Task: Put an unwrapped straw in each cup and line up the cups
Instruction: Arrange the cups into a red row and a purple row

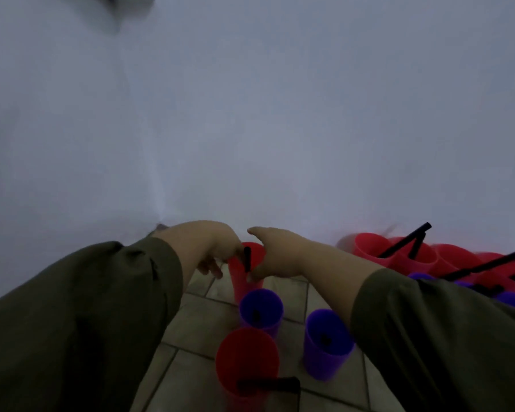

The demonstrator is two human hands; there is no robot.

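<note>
Straw (246, 258) — apparently at left hand (217, 248) fingertips

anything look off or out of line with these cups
The right purple cup stands off to the side of the file formed by the far red cup, middle purple cup and near red cup. The near cup's black straw seems to lie crosswise, though blur obscures it.

Left hand (217, 251): wrist bent downward, fingers curled, fingertips pinching straw (246, 260).
Right hand (275, 257): just beside the left, thumb raised, fingers curled round red cup (240, 283).
Arms: dark olive sleeves (101, 307), converging.
</note>
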